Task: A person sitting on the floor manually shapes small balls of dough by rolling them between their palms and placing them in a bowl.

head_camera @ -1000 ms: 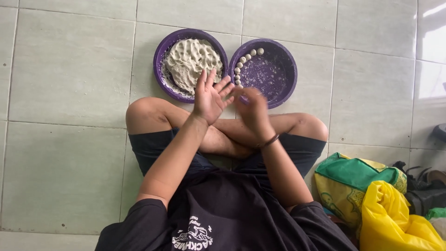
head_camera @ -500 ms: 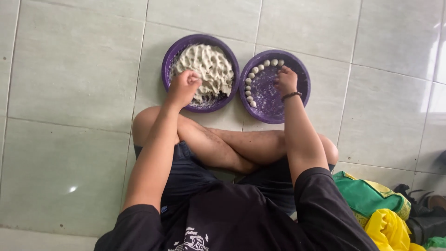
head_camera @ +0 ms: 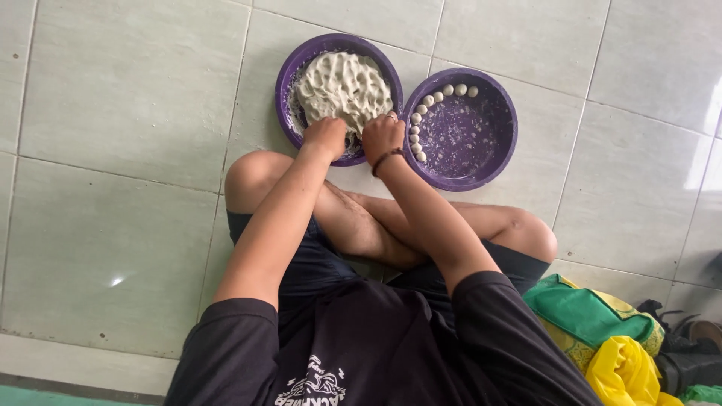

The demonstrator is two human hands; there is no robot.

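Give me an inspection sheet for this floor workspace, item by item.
Surface: pale tiled floor with grey grout lines.
Job's things: round purple basin of pale dough; round purple basin with a row of small dough balls along its rim.
Clutter: green and yellow bags at right.
Grips: left hand and right hand both at the dough's near edge; a dark wristband on the right.
Cables: nothing seen.
Surroundings: dark footwear at far right.

Black short-sleeved shirt (head_camera: 361,346) — white print — dark wristband (head_camera: 386,159), dark shorts (head_camera: 316,263).
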